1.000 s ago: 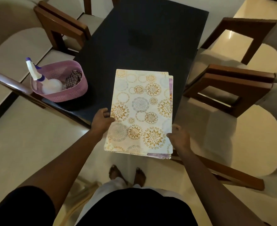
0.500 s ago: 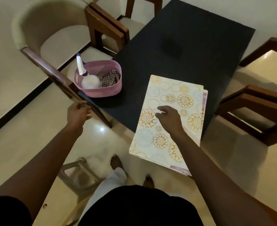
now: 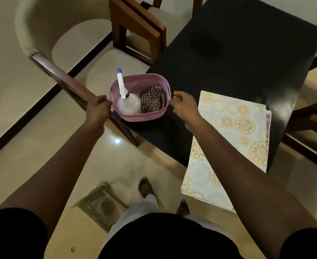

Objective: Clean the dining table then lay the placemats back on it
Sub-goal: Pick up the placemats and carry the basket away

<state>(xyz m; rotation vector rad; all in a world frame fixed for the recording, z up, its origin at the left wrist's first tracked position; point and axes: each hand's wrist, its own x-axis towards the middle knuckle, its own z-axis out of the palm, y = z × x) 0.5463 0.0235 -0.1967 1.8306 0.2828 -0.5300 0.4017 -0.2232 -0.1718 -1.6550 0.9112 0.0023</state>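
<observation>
The floral-patterned placemat stack (image 3: 234, 124) overhangs the near edge of the black dining table (image 3: 247, 53), just right of the right hand (image 3: 184, 106), whose fingers are loosely apart beside the pink plastic basket (image 3: 144, 116), while the left hand (image 3: 98, 109) grips a brown wooden chair back (image 3: 66, 79).

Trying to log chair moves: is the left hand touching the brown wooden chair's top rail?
Touching. The head view shows the left hand with fingers curled round the brown wooden chair's top rail.
</observation>
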